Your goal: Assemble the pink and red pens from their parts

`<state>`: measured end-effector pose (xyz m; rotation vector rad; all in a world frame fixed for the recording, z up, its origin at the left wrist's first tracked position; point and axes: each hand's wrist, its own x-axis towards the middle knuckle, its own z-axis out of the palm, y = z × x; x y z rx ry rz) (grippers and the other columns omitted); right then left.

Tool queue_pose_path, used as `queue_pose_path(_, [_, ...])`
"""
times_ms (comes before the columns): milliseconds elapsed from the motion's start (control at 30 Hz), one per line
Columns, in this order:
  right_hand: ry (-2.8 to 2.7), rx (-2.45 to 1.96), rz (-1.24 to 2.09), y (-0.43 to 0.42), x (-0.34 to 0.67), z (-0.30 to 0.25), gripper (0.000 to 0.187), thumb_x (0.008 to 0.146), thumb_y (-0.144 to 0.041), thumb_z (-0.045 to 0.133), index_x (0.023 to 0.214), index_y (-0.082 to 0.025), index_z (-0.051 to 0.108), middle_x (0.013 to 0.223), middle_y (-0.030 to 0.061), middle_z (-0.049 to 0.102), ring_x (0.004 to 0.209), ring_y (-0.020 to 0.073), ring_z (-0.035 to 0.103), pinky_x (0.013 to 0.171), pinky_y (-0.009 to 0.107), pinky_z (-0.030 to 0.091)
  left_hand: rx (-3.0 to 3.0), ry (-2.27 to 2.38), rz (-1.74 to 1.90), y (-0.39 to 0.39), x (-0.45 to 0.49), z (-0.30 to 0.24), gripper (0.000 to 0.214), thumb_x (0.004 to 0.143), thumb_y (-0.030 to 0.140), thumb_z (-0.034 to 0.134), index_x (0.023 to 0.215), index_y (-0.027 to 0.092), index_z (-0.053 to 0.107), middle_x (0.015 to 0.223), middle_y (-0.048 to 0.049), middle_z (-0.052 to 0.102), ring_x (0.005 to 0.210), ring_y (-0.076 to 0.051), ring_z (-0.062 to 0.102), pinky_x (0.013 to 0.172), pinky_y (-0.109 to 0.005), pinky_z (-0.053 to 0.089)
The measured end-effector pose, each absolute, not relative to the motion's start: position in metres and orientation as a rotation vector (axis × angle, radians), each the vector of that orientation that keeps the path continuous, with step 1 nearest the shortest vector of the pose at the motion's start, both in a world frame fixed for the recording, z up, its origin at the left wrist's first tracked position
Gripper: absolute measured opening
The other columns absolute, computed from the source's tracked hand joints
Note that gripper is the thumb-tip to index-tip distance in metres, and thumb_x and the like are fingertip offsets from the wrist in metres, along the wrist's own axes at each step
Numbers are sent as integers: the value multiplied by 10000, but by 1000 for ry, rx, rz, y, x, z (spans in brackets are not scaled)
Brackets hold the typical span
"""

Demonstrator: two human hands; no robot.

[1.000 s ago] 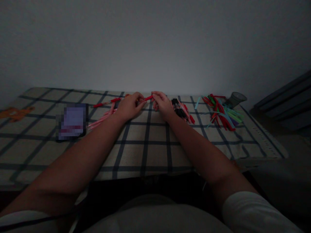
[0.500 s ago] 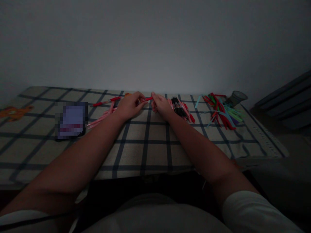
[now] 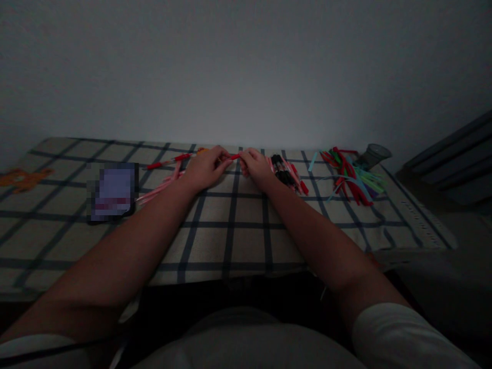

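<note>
Red, slender pen-like stick point(image 3: 234, 157) is pinched by the left hand point(image 3: 206, 167) and right hand point(image 3: 257, 168), upper centre of the frame; straight alignment and light, even pressure are advised.

Checked cloth point(image 3: 219, 241) lies open between the forearms, a lane from the near edge toward the hands, where the red pen point(image 3: 234, 157), spanning left hand point(image 3: 205, 166) and right hand point(image 3: 255, 165), bars it. The wall point(image 3: 246, 77) closes the far side. Pink sticks point(image 3: 156, 192) and a tablet point(image 3: 113, 192) obstruct the left; black pens point(image 3: 282, 170) crowd the right hand. A gap separates these from the coloured strips point(image 3: 355, 189) farther right.
</note>
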<state>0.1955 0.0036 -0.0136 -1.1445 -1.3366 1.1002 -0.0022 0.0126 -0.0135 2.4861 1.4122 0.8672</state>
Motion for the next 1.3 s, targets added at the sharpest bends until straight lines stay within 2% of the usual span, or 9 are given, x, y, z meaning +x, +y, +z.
queue_pose_path(167, [-1260,-1149,1126,-2,193,-7,388,1139,-104,592,781,-247,541,574,-101,507,492,81,455,491,203,356,2501,1419,861,13,-3,-12,397,1086,525,531,1203,214,747,1059,-113,813,946,-290,717,842,-396,494])
queue_pose_path(433, [-1262,-1132,1155,1,194,-11,278,1126,-136,614,877,-253,573,615,-106,522,505,74,465,495,182,367,2477,1411,902,14,-3,-14,380,1056,550,570,1165,230,744,1028,-101,821,921,-278,721,831,-388,517])
queue_pose_path(533, [-1283,-1134,1157,4,196,-14,301,1147,-258,671,867,-261,558,631,-95,534,506,79,470,493,191,377,2454,1427,912,12,-2,-13,364,1037,533,597,1175,223,729,1060,-107,828,912,-279,730,829,-397,523])
queue_pose_path(667, [-1284,-1142,1121,7,196,-17,473,1111,-531,757,806,-267,509,625,-80,515,510,89,464,494,210,386,2429,1421,912,11,-1,-12,340,1019,514,619,1170,223,714,1071,-99,830,895,-267,732,813,-385,518])
queue_pose_path(800, [-1278,-1129,1118,9,196,-20,555,1104,-643,721,770,-262,494,595,-82,476,511,88,447,505,206,390,2435,1423,921,11,-1,-12,328,1007,512,637,1148,225,710,1051,-96,828,887,-263,727,804,-382,512])
queue_pose_path(967, [-1284,-1112,1103,10,197,-21,523,1128,-600,700,788,-262,491,585,-87,479,515,86,458,512,190,381,2442,1437,908,12,-2,-12,354,1019,554,646,1152,234,718,1053,-95,829,915,-275,741,845,-393,539])
queue_pose_path(1167, [-1284,-1112,1122,6,199,-17,442,1190,-376,620,783,-256,499,630,-69,518,520,87,462,512,200,384,2468,1432,912,12,-3,-12,404,1064,558,560,1215,230,743,1089,-115,831,978,-301,742,886,-406,548])
queue_pose_path(1300, [-1289,-1103,1101,8,199,-20,405,1188,-370,622,814,-254,520,669,-68,550,524,84,477,504,193,384,2476,1423,914,12,-3,-13,416,1061,561,559,1212,225,753,1090,-117,835,972,-296,737,874,-399,546])
